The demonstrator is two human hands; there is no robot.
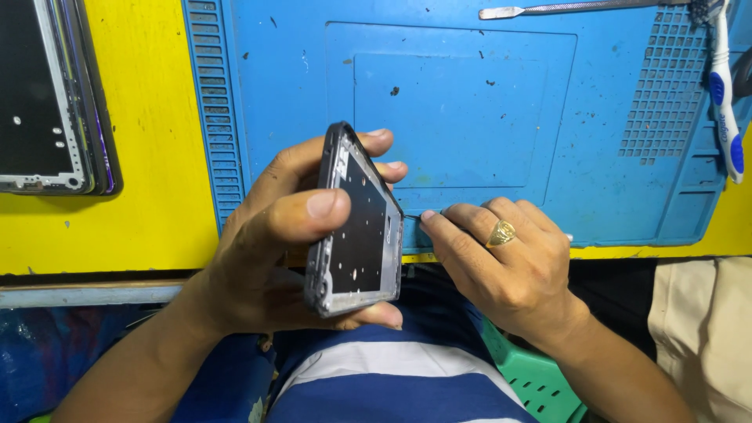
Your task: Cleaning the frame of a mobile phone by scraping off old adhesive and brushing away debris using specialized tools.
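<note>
My left hand (274, 243) grips a dark phone frame (356, 227), tilted on its edge with its inner side facing right, thumb across the near rim and fingers behind it. My right hand (501, 262), with a gold ring on one finger, pinches a thin dark tool (413, 217) whose tip touches the frame's right edge. Both hands hover at the front edge of a blue work mat (470, 102), above my lap.
A stack of phone frames and screens (55, 94) lies on the yellow table top at the left. A metal spudger (564, 9) rests along the mat's far edge, and a blue-white toothbrush (724, 94) lies at its right. A green plastic stool (533, 380) sits below.
</note>
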